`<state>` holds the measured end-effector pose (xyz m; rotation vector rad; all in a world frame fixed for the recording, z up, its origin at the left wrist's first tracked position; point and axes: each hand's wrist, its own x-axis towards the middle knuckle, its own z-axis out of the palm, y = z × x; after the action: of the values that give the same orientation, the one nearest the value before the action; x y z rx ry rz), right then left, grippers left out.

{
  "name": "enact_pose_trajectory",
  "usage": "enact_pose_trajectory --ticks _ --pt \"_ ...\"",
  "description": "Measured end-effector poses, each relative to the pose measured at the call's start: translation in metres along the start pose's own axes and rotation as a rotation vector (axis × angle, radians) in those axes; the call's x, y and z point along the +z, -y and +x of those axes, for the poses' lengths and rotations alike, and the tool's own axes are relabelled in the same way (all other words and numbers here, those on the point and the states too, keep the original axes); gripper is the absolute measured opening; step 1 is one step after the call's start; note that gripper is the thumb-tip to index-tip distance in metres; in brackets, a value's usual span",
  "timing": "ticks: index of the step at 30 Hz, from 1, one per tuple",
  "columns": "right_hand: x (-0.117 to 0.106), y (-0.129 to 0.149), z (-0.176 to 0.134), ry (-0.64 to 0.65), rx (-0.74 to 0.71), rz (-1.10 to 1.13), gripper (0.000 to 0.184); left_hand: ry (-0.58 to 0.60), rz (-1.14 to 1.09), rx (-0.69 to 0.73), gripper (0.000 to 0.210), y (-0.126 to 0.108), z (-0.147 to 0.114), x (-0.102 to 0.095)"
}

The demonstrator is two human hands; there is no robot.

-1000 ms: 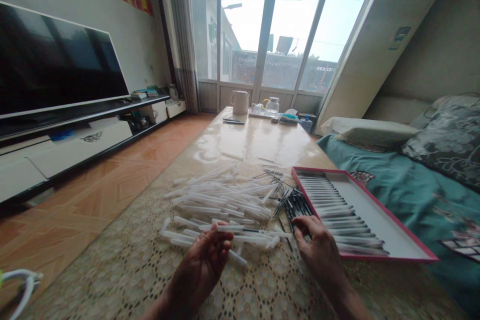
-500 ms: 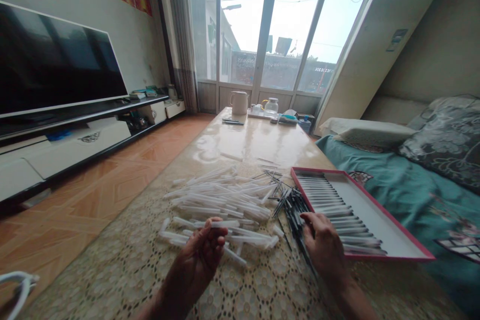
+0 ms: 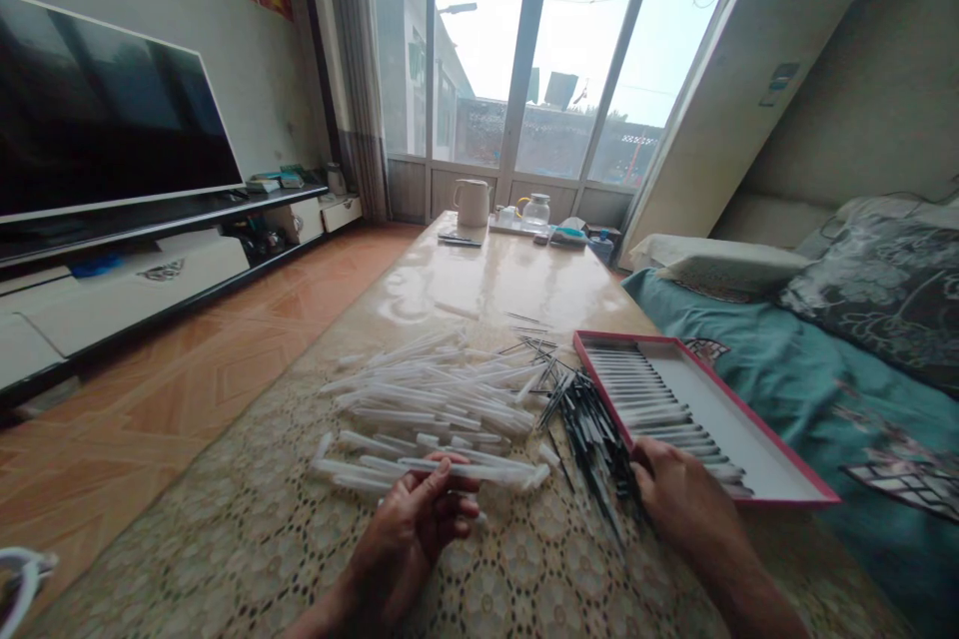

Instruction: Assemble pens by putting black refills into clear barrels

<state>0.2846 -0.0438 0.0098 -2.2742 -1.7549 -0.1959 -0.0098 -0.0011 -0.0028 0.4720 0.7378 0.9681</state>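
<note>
My left hand [image 3: 420, 519] is closed, palm up, pinching a translucent white pen barrel [image 3: 466, 469] between thumb and fingers. Behind it lies a loose heap of similar white barrels [image 3: 435, 389]. Fingers curled together, my right hand [image 3: 689, 499] is at the right edge of a pile of slim black pen refills [image 3: 591, 429], by the near left side of a red-rimmed shallow box [image 3: 749, 429]. What its fingertips grip is too dark to make out. Inside the box, a row of white pens [image 3: 644, 399] with dark ends lies along the left side; my right hand covers the nearest ones.
The long table has a patterned cover [image 3: 247, 499]. At its far end stand a beige jug [image 3: 473, 204], a glass pot [image 3: 536, 211] and a tray. A couch with a teal cover [image 3: 786, 359] is on the right, a television [image 3: 112, 110] on the left.
My right hand has shifted right, from over the black refills to their edge beside the box. My left hand has moved slightly right and still holds a barrel. The whole view has shifted a little.
</note>
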Motion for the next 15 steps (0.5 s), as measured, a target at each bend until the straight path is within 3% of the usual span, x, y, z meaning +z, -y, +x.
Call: enact_pose_trajectory --ticks 3,7,15 --pt "0.007 0.0 -0.008 0.005 -0.049 -0.093 0.016 -0.008 0.008 0.005 0.01 -0.001 0.001 0.001" --pt "0.017 0.012 -0.007 -0.104 -0.113 -0.171 0.027 -0.004 0.01 0.013 0.012 -0.001 0.002 0.001" --pt "0.02 0.028 -0.002 -0.177 -0.138 -0.289 0.027 -0.002 0.019 0.021 0.011 0.0 0.003 -0.001"
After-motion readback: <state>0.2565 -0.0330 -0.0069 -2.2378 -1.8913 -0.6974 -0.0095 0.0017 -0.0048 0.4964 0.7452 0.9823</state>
